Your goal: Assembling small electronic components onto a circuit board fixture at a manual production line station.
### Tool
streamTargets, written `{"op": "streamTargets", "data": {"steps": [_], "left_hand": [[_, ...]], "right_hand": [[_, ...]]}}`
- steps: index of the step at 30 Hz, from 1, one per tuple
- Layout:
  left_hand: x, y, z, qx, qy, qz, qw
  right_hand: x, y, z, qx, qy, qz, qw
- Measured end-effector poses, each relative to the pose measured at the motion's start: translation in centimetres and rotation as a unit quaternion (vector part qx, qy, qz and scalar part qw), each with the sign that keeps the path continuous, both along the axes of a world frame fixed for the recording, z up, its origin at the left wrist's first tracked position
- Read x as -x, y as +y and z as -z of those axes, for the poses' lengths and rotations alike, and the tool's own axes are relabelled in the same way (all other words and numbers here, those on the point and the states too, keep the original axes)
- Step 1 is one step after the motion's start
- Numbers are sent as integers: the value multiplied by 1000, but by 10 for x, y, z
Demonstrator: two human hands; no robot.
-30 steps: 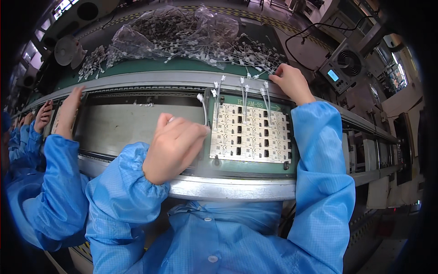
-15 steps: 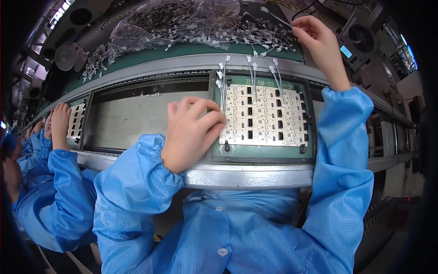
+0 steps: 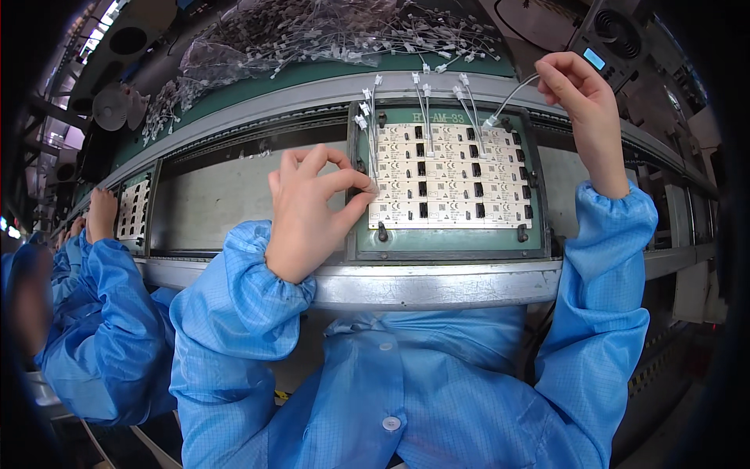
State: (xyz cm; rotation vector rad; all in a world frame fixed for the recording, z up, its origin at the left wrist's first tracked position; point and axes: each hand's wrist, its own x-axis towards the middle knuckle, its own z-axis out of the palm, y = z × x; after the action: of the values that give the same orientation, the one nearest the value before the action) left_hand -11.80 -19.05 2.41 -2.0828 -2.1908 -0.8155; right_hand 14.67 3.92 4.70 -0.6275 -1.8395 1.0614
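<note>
My right hand (image 3: 582,94) is raised beyond the far right of the green fixture (image 3: 453,244). Its thumb and forefinger pinch a grey-white cable (image 3: 512,99), which curves down to a white plug over the fixture's far right corner. My left hand (image 3: 316,203) rests at the left edge of the white circuit boards (image 3: 402,213), thumb and forefinger closed at the tips. Whatever is between those tips is too small or hidden to name. Several short cables with white plugs (image 3: 426,91) stand up from the boards' far side, in groups at left, middle and right. Rows of black connectors sit along the boards.
A heap of cables (image 3: 344,48) and plastic bags lies on the green shelf beyond the rail. A metal rail (image 3: 437,285) runs along the near side. At left, another person's hand (image 3: 102,213) is by a second fixture (image 3: 133,209). Far right stands a device with a lit screen (image 3: 594,59).
My right hand has moved right and nearer, carrying the cable from the heap's edge to over the fixture's far right corner. The left hand stays at the boards' left edge, fingertips pinched.
</note>
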Motion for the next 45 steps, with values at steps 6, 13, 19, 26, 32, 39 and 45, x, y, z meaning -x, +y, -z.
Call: {"op": "streamTargets", "data": {"steps": [6, 13, 19, 26, 32, 39, 45], "left_hand": [[-5, -8, -16, -3, 132, 79, 988], [24, 64, -42, 110, 86, 162, 977], [33, 177, -32, 92, 5, 89, 992], [42, 234, -28, -10, 186, 52, 981], [60, 245, -23, 29, 121, 137, 983], [51, 262, -12, -43, 135, 62, 988], [66, 287, -11, 102, 177, 61, 977]], "right_hand": [[-14, -7, 0, 103, 8, -3, 995], [-10, -23, -11, 118, 34, -69, 990], [35, -75, -26, -26, -28, -62, 997], [38, -83, -14, -56, -53, -10, 997], [41, -78, -10, -49, -89, 11, 995], [48, -74, 6, -199, -123, 22, 972], [54, -76, 4, -205, -137, 20, 969]]}}
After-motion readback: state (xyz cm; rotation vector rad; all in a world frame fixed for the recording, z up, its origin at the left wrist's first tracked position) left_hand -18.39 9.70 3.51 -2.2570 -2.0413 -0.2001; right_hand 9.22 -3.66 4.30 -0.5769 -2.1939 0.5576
